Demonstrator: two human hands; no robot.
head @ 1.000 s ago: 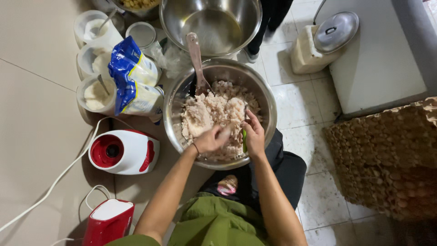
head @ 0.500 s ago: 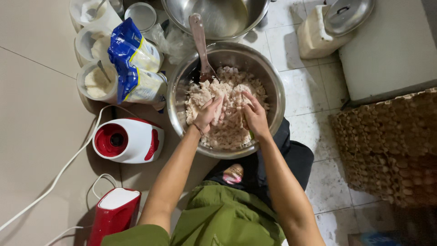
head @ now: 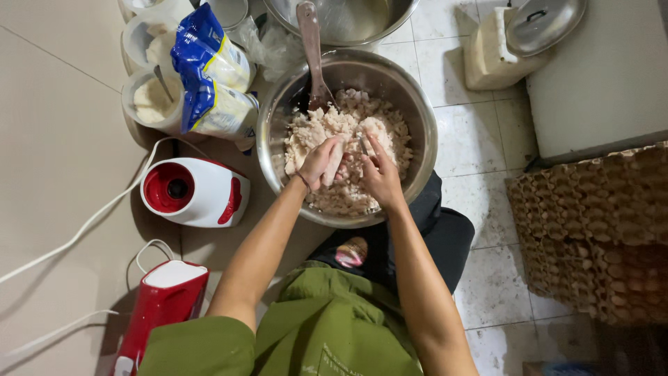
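Head view: left hand (head: 321, 161) and right hand (head: 379, 174) pinch clumps of pale mixture (head: 348, 157) over steel bowl (head: 417, 125). Work low, inside the rim.

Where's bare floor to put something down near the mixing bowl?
Bare beige floor lies left of the red-and-white appliance, crossed only by its white cord. Some white tile shows between the mixing bowl and the woven basket. Crowded: the tubs and blue bag upper left, both hands inside the bowl.
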